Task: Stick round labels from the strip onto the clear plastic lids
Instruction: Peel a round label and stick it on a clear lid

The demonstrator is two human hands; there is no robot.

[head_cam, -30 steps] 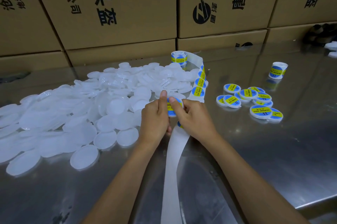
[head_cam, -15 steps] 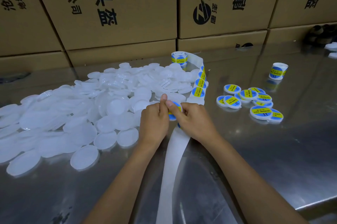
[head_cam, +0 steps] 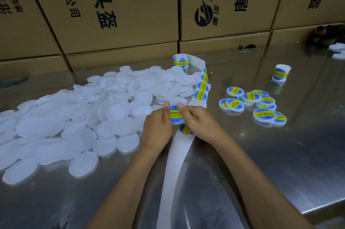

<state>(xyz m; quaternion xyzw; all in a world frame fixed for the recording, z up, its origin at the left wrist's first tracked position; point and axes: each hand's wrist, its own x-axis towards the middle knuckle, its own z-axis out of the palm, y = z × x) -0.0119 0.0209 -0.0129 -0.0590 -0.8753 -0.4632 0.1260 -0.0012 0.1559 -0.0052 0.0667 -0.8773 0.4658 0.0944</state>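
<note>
Lid [head_cam: 175, 115] with its round label is sitting between my two hands, left hand [head_cam: 157, 128] and right hand [head_cam: 200, 126] both pinching it, thumbs pressing on its face. I'm judging the right hand nearer the labelled pile [head_cam: 252, 103], well off to the right.

A wall of stacked brown cardboard boxes [head_cam: 119, 10], printed with black Chinese characters and a round black logo, stands along the far edge of a shiny stainless-steel counter [head_cam: 280, 154]. The metal mirrors the boxes dimly and catches soft overhead light.
</note>
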